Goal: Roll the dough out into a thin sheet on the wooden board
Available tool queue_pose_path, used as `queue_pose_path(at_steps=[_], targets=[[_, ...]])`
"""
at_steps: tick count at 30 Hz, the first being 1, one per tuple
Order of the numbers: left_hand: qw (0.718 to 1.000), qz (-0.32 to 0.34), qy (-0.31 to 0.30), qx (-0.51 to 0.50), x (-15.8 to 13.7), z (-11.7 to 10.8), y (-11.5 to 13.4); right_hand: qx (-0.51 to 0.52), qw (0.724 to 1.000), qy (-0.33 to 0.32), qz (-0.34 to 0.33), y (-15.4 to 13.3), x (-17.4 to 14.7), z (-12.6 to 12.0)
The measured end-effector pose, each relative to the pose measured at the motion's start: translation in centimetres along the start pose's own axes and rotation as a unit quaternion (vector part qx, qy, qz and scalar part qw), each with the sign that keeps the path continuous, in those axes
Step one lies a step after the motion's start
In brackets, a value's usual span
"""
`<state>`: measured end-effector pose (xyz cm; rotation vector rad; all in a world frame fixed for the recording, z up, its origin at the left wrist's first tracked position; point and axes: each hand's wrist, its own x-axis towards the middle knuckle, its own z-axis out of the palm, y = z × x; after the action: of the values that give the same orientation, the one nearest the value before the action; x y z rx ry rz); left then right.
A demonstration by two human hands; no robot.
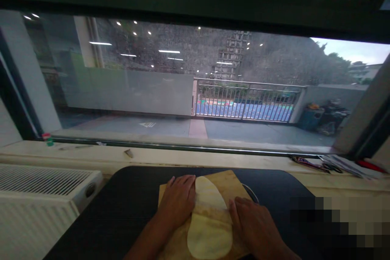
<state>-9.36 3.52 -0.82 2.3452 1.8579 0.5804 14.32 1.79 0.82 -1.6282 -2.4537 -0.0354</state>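
A pale, flattened oval of dough [210, 237] lies lengthwise on a wooden cutting board [233, 180]. Across its middle runs a tan rolling pin [211, 212], somewhat blurred, with both ends hidden by my hands. My left hand [178, 197] is closed over the pin's left end, fingers bent forward beside the dough's edge. At the right end, my right hand [254, 221] is closed over the pin, its thumb close to the dough. The undersides of both hands are out of sight.
The board rests on a dark table [131, 203] against a windowsill [183, 158]. A metal loop [251, 192] shows behind the board. To the left stands a white radiator [39, 199]. Papers [350, 165] and scissors [332, 167] lie on the sill at right; a small red-capped bottle [48, 139] stands at left.
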Motion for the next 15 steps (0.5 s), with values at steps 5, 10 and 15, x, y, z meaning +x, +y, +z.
queue_pose_path(at_steps=[5, 10, 15], targets=[[1.000, -0.001, -0.017, -0.003, 0.0, -0.3, 0.1, 0.012, 1.000, -0.015, 0.010, -0.5, -1.2, 0.1], [1.000, 0.013, -0.011, -0.002, 0.0, -0.2, -0.1, 0.009, 1.000, -0.016, 0.020, -0.8, -2.0, 0.4], [0.999, 0.023, -0.020, -0.010, 0.0, 0.0, -0.5, -0.012, 0.998, -0.048, 0.032, -1.7, -2.5, -0.2]])
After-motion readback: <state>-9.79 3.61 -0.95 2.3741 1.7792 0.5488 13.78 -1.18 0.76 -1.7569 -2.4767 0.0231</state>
